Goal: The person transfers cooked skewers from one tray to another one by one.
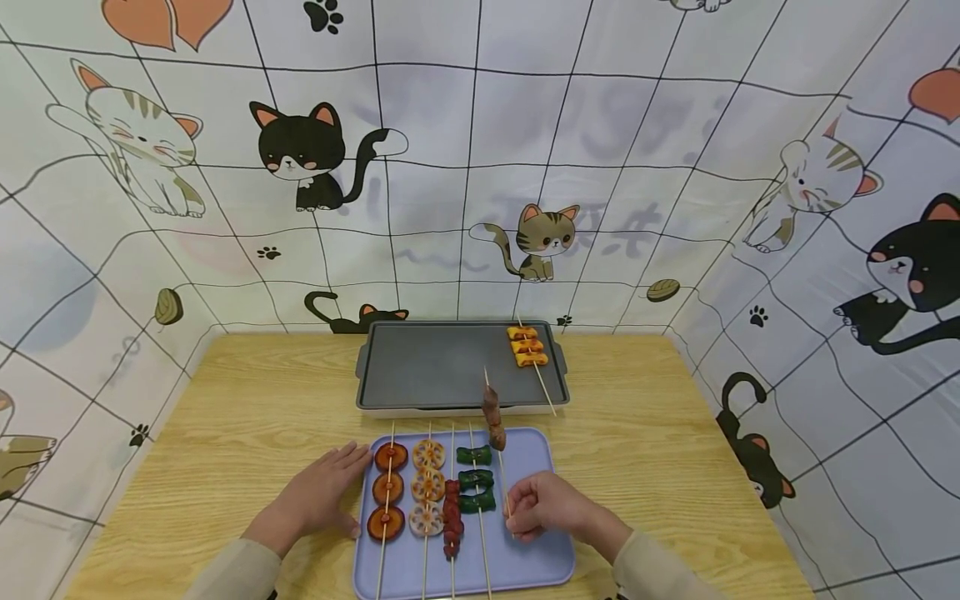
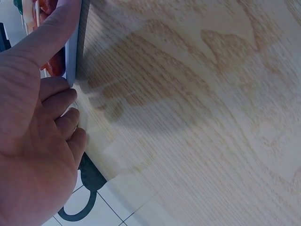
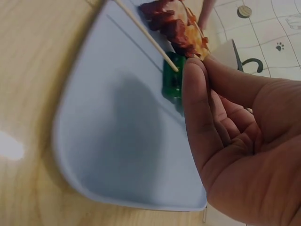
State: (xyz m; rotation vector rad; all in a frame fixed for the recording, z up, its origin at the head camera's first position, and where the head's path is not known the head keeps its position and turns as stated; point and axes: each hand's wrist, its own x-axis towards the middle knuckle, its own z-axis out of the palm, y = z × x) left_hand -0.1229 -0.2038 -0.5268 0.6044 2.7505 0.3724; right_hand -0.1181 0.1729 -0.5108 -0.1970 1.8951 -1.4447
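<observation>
My right hand [image 1: 551, 506] pinches the lower stick of a brown meat skewer [image 1: 493, 417] between thumb and fingertips. The skewer's pointed end reaches up to the front edge of a grey griddle [image 1: 435, 367]. Below the hand lies a lilac tray [image 1: 532, 554] holding round brown slice skewer [image 1: 387, 488], lotus root skewer [image 1: 427, 485], red meat skewer [image 1: 452, 521] and green pepper skewer [image 1: 476, 479]. Fingers extended, my left hand [image 1: 322, 492] rests against the tray's left edge; its thumb lies along the rim in the left wrist view.
A skewer of yellow-orange pieces [image 1: 527, 346] lies at the griddle's right end, its stick overhanging the front edge. Both tray and griddle stand on a wooden table [image 1: 637, 433]. Behind and beside it hangs cat-patterned cloth [image 1: 435, 192].
</observation>
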